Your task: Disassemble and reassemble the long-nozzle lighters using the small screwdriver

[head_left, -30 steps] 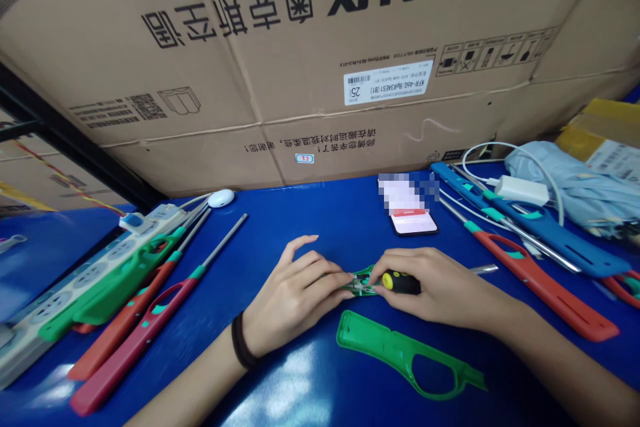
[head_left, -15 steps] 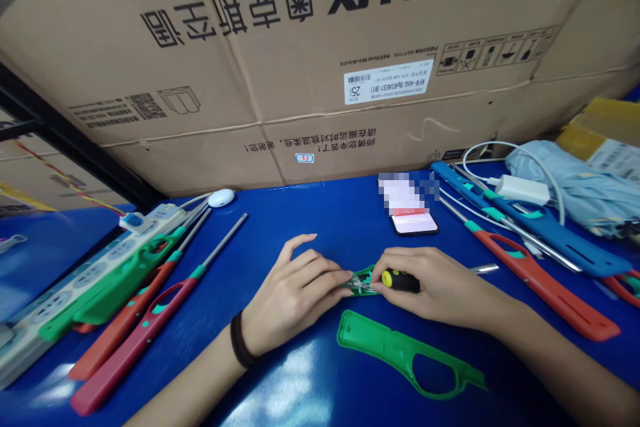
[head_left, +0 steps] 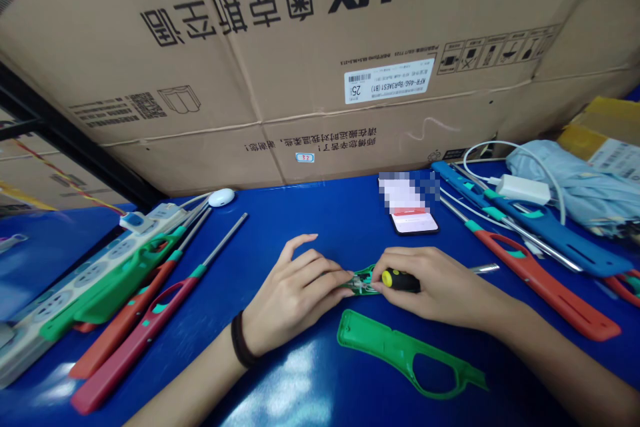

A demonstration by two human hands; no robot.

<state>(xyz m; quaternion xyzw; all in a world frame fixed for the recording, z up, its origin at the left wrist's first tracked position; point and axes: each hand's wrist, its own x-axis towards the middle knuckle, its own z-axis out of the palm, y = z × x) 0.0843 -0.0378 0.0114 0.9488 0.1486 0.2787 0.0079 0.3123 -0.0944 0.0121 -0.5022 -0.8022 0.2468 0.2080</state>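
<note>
An opened green lighter body [head_left: 367, 281] lies on the blue table between my hands, its inner parts showing. My left hand [head_left: 300, 283] grips its left end with fingertips and thumb pinched together. In my right hand [head_left: 430, 283] is a screwdriver [head_left: 401, 281] with a black and yellow handle; its tip is hidden by my fingers. The right fingertips are at the other end of the lighter body. Nearer to me lies the loose green half shell [head_left: 400, 350], inner side up, with its trigger loop to the right. A metal tube end [head_left: 485, 269] shows beyond my right wrist.
At the left, a power strip [head_left: 90, 273] has green, orange and red long lighters [head_left: 145, 327] beside and on it. A phone [head_left: 413, 213] lies ahead. At the right are blue lighters [head_left: 560, 237], an orange lighter [head_left: 545, 283] and a white charger [head_left: 523, 190]. A cardboard box [head_left: 225, 80] stands behind.
</note>
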